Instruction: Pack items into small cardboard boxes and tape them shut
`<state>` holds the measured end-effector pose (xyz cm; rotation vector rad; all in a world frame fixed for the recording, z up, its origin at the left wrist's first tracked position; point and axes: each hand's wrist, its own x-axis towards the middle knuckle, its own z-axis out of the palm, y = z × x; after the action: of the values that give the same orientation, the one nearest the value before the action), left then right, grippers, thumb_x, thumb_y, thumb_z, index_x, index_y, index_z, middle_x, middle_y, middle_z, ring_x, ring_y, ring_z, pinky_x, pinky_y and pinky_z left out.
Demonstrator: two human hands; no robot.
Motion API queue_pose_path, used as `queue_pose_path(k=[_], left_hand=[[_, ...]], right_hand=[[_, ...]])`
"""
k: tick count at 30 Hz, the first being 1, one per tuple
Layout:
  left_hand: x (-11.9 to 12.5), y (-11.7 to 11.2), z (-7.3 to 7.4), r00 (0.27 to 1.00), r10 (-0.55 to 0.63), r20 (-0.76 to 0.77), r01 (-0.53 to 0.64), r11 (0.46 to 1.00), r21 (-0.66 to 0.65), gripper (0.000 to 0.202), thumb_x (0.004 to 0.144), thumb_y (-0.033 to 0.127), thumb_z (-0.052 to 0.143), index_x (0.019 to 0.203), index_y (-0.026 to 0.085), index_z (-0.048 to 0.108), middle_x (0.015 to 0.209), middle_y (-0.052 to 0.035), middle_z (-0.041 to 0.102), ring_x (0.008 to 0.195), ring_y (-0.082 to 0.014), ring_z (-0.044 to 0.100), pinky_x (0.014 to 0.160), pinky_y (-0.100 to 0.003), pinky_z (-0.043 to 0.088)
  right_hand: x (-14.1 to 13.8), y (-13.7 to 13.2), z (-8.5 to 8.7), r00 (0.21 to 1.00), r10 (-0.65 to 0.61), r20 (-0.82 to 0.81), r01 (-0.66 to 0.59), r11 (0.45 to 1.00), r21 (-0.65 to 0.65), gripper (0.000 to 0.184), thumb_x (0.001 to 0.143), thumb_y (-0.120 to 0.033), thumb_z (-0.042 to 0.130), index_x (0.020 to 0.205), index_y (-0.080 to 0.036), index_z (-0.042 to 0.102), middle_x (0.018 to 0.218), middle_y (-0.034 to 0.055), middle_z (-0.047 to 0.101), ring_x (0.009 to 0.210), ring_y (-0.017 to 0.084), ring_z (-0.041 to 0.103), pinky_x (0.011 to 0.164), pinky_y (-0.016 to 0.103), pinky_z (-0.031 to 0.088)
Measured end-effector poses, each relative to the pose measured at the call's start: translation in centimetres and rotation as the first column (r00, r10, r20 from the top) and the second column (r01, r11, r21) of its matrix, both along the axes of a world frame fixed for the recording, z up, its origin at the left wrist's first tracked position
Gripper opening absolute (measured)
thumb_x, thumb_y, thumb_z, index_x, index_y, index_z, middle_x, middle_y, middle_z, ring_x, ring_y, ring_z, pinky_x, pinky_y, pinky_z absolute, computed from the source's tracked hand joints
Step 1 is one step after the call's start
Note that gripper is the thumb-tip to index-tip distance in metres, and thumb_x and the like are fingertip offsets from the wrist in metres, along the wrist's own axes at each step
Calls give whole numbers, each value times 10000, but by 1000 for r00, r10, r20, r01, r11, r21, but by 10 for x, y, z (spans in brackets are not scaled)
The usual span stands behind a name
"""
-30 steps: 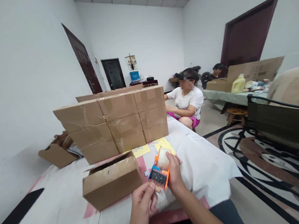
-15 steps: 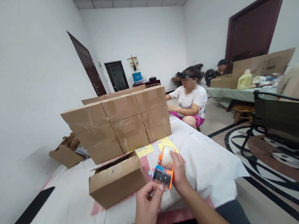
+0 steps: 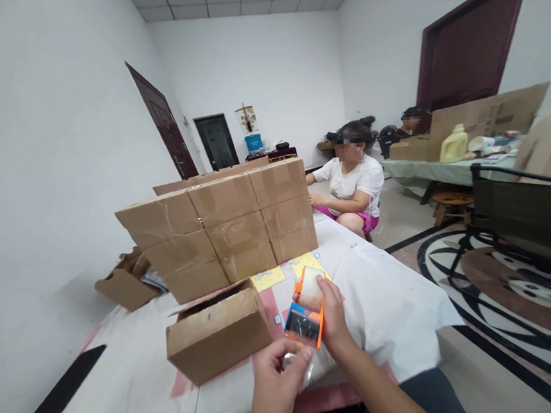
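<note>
Your right hand (image 3: 334, 317) is clamped around the orange tape dispenser (image 3: 305, 323), holding it up just above the near edge of the tabletop (image 3: 390, 299), with the roll of clear tape (image 3: 310, 286) on its far side. Your left hand (image 3: 276, 383) sits just below it, thumb and fingers pinched together at the dispenser's lower edge. They seem to be on the loose end of the tape, though the film is too faint to be sure. This looks like the step of drawing tape out. The open cardboard box (image 3: 219, 330) lies just left of your hands with its flaps unsealed, and the stack of taped boxes (image 3: 219, 227) stands beyond it. The next move calls for a firm grip on the dispenser and a straight, even pull, so the film doesn't fold onto itself. A co-worker (image 3: 351, 184) sits well beyond your hands.
</note>
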<state>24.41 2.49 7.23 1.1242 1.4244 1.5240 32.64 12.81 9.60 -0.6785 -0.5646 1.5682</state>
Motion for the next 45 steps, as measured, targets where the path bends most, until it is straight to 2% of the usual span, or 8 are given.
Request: queue_pose_path(k=[5,13,21,25,29,36,40,45], left_hand=[[-3,7,-5,996,62,-68,-60,998,35,336,689,462,757,590,152,674,528,12,517,504,-90,367,493,-209,302],[-16,12,-4,968,-8,-251,12,1000,17,302,686,432,745,588,151,697,525,-9,545,522,-116,432,503,-214,366],[-29,19,-4,996,-15,-93,17,1000,21,501,705,644,711,758,146,714,485,42,433,425,-74,316,402,-190,261],[-42,23,0,1000,30,5,-30,999,45,521,681,635,758,875,155,699,492,56,447,431,-80,380,419,-183,309],[-53,24,-5,999,34,42,-36,998,52,572,678,572,793,1062,157,707,493,73,432,445,-85,393,430,-184,333],[-73,14,-19,999,-37,-12,37,999,29,662,758,542,744,1282,171,580,475,105,401,449,-93,385,476,-193,346],[-86,10,-16,1000,-21,-4,21,999,31,631,812,592,667,1260,164,547,484,96,441,461,-112,421,496,-211,369],[-104,7,-12,995,5,-99,2,998,68,465,886,587,560,1054,167,668,540,40,529,544,-144,522,599,-249,445]], right_hand=[[-1,6,-11,998,-18,53,17,999,27,381,705,-559,698,844,-229,570,740,21,712,645,243,692,570,354,532],[-2,10,-18,988,-98,119,97,995,20,331,724,-532,679,821,-237,563,714,-4,688,621,232,691,589,362,559],[-1,43,-11,998,34,56,-47,967,248,404,828,-599,623,954,-216,645,817,82,753,730,273,726,610,378,575],[-13,84,-31,986,-44,161,-19,929,370,328,860,-502,629,1023,-218,618,912,61,747,781,228,715,700,355,579],[-36,114,-56,855,-152,496,-123,870,478,158,861,-351,597,936,-212,614,916,37,707,842,196,676,799,335,551],[-82,137,-99,746,-17,666,-275,902,332,221,674,-146,603,886,-206,585,801,-20,666,765,174,652,721,300,545],[-86,139,-113,721,-40,691,-202,943,265,320,624,-147,628,926,-212,545,820,-27,635,765,174,631,695,293,533],[-71,124,-112,700,-203,685,10,961,275,397,636,-248,692,974,-227,485,949,10,613,893,197,609,812,327,514]])
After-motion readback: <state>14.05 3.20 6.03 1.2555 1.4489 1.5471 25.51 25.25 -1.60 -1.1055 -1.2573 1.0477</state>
